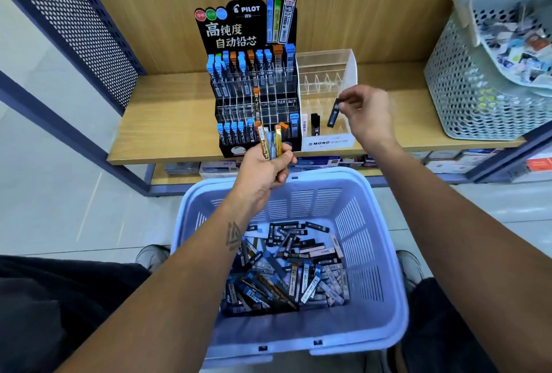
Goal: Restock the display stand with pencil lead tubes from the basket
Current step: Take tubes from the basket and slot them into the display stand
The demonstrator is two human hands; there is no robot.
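Note:
A black Pilot display stand [254, 97] stands on the wooden shelf, with blue and orange lead tubes in its back and front rows and bare slots in the middle. Beside it on the right is a clear acrylic stand [327, 73] with a few tubes at its front. My left hand [267, 168] grips a bunch of lead tubes [270, 141] just in front of the black stand. My right hand [369, 114] pinches one black tube [334, 112] over the clear stand. The lilac basket [376, 253] below holds several loose tubes [286, 268].
The wooden shelf [167, 121] runs left and right of the stands. A grey-green perforated basket [466, 79] with a smaller basket of small packets sits at the right end. Boxes line the lower shelf [448, 160]. A perforated metal side panel [74, 14] stands left.

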